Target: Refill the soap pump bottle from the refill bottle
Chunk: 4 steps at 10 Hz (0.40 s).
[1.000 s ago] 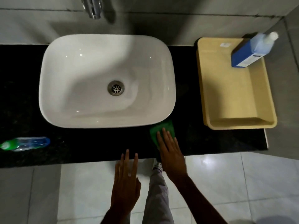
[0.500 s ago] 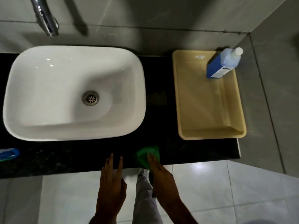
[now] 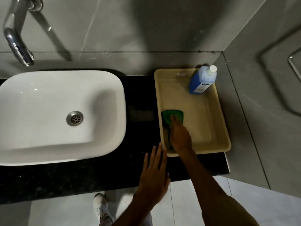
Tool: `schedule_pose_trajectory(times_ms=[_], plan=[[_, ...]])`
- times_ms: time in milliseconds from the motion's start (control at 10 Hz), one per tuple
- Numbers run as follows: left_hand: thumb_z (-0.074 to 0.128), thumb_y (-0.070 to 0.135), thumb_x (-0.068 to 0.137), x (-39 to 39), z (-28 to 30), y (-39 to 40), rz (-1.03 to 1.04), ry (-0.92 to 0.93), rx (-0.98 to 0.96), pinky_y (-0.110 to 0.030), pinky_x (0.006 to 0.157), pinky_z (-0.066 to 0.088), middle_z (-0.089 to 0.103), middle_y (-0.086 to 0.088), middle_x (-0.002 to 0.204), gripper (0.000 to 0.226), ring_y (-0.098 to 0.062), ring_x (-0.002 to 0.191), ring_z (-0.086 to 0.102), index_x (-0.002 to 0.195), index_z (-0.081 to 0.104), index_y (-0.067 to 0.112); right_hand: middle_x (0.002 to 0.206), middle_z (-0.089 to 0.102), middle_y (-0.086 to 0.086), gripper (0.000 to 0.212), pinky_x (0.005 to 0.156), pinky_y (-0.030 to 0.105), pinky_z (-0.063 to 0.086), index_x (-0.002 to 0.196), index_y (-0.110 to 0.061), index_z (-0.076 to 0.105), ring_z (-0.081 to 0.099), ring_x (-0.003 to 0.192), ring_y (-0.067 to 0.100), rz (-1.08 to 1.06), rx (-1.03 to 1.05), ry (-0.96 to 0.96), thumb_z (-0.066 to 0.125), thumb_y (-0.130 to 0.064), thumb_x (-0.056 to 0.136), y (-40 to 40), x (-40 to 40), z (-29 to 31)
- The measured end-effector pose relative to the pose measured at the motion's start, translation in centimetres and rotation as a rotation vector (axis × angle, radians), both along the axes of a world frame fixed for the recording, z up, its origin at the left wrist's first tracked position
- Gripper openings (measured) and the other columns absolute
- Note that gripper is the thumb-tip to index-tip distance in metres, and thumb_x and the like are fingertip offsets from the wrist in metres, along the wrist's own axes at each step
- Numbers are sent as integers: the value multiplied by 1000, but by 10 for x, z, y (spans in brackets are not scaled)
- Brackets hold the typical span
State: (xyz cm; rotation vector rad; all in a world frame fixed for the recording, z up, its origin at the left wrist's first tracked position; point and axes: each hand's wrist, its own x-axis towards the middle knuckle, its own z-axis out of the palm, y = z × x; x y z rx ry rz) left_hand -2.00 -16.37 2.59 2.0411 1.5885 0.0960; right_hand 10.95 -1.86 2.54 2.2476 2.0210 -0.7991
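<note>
The refill bottle point(image 3: 202, 80) stands upright in the far right corner of the tray point(image 3: 216, 121), near the wall; from my right hand point(image 3: 180, 136) it sits at about one o'clock, well apart. I see no pump bottle in the head view. My right hand lies in the tray's near left part, fingers pressed on a green cloth point(image 3: 172, 116), apparently gripping it, though I cannot tell how tightly. My left hand point(image 3: 154, 176) hovers flat and spread over the table point(image 3: 81, 176), fingertips just beside the tray's near left corner. I judge I am wiping the tray: press evenly, steady the rim with the left, and steer the cloth clear of the bottle.
</note>
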Motion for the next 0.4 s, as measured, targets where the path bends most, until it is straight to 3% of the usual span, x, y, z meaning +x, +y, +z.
schedule_pose_trajectory(times_ms=[100, 200, 300, 400], plan=[[50, 38, 90, 3, -2, 1, 14, 21, -28, -54, 124, 17, -11, -5, 169, 92, -28, 156, -6, 159, -8, 17, 166, -14, 13, 70, 124, 51, 17, 159, -17, -8, -3, 155, 31, 134, -30, -61, 32, -38, 106, -9, 0, -35], [53, 34, 89, 6, 1, 1, -4, 31, -36, -53, 125, 14, -12, -7, 169, 95, -30, 156, -8, 158, -9, 15, 165, -22, 12, 74, 125, 52, 4, 157, -17, -16, -16, 153, 27, 145, -11, -115, 27, -45, 105, -9, 2, -46], [51, 33, 91, 4, 8, 8, -31, 61, -52, -54, 126, 7, -21, -7, 167, 95, -31, 154, -18, 157, -16, 16, 165, -23, 11, 72, 125, 53, 4, 157, -19, -18, -15, 154, 26, 145, -31, -130, 23, -46, 105, -5, -2, -39], [61, 30, 83, 0, 35, 2, 22, 29, -12, -56, 124, 17, -3, -8, 168, 95, -34, 155, 4, 159, 7, 12, 169, 1, 6, 64, 123, 53, 12, 160, -25, 2, 7, 155, 24, -41, -11, 48, 25, -48, 105, -19, 4, -10]])
